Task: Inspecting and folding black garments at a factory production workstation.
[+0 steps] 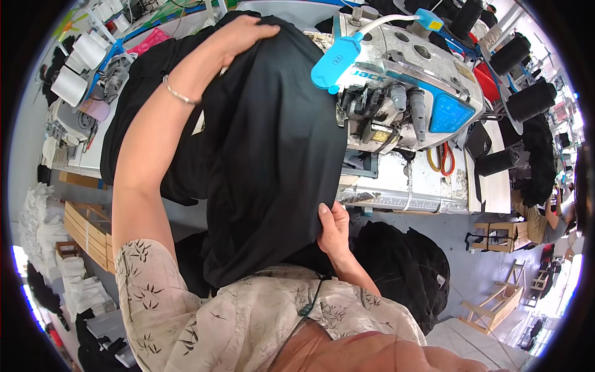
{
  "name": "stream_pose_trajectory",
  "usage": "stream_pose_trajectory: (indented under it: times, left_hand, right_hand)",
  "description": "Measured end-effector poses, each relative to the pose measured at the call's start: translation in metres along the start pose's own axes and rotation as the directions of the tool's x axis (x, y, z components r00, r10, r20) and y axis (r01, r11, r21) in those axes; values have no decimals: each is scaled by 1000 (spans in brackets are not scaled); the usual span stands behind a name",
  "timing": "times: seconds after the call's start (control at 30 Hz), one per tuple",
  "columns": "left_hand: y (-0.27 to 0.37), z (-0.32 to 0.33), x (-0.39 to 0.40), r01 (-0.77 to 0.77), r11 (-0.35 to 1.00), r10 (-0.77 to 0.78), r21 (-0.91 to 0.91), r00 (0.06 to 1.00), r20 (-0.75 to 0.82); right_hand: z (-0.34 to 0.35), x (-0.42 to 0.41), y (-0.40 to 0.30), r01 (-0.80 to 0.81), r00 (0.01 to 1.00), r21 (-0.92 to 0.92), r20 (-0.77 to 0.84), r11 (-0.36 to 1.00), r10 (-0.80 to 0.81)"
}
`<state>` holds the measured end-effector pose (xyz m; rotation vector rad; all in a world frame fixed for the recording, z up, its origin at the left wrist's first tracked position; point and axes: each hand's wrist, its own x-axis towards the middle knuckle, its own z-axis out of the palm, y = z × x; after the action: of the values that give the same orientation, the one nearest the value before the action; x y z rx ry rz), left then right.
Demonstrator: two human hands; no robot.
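A large piece of black fabric hangs in folds from the sewing table down to my lap. At its far end my left hand, with a bangle on the wrist, grips the cloth near the back of the table. My right hand pinches the fabric's right edge between thumb and fingers, just off the table's front edge. Between the two hands the edge runs alongside a white and blue Jack overlock sewing machine. Cloth hides the area around the needle.
Orange-handled scissors lie on the worktable, right of the machine head. Black thread cones stand at the right, white thread cones at the left. A black fabric pile sits by my right side. Beyond are wooden stools and another person.
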<state>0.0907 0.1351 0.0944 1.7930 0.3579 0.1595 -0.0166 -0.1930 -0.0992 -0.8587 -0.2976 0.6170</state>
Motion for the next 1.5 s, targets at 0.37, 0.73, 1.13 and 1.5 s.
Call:
stream_pose_trajectory:
  times: [0.37,0.73,1.13,1.5]
  left_hand:
    - [-15,-54,96,-60,900,263,431,864,-429]
    - [-136,21,-199,-341,471,599,813,801,-11]
    - [-112,15,-211,320,939,-332,124,938,101]
    - [-97,8,-216,142,961,-177,-239,975,-135]
  right_hand:
    - [35,76,-52,-40,983,-2,-182,999,39]
    - [27,20,12,180,974,-584,-7,791,-227]
    - [17,-8,40,139,975,-545,-70,827,-211]
    - [-17,-36,16,507,835,-853,449,124,-318]
